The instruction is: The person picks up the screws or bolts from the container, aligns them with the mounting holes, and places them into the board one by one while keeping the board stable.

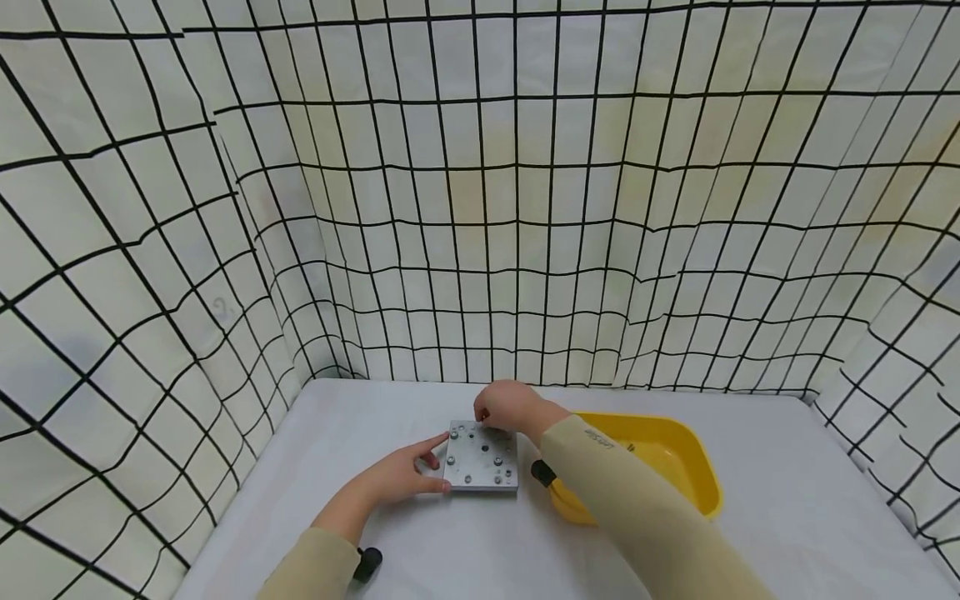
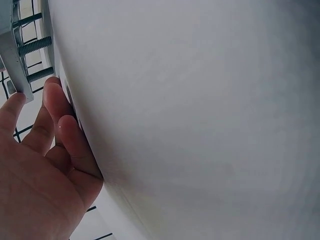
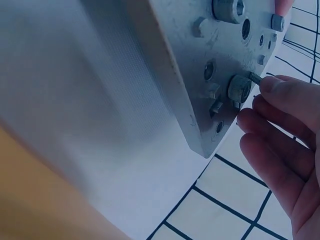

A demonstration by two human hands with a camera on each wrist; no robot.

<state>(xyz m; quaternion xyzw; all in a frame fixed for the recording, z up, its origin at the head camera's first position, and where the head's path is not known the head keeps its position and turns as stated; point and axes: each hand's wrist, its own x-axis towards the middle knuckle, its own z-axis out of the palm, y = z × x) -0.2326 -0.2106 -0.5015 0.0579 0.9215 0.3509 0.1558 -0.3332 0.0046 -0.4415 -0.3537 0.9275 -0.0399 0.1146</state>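
A square silver metal plate (image 1: 468,454) with holes and several socket-head screws lies on the table in the head view. My left hand (image 1: 397,477) touches its left side, index finger and thumb spread apart along the edge. In the left wrist view, threaded screw shanks (image 2: 36,46) stick out from the plate's underside, and the other fingers curl loosely beside the table surface. My right hand (image 1: 512,407) is over the plate's far right part. Its thumb and fingertips pinch a small threaded screw (image 3: 255,77), close beside a larger socket-head screw (image 3: 239,89).
A yellow tray (image 1: 708,479) stands right of the plate, partly covered by the right sleeve (image 1: 622,492), with small parts inside. White walls with a black grid (image 1: 517,250) rise behind the white table (image 1: 480,550) and at both sides.
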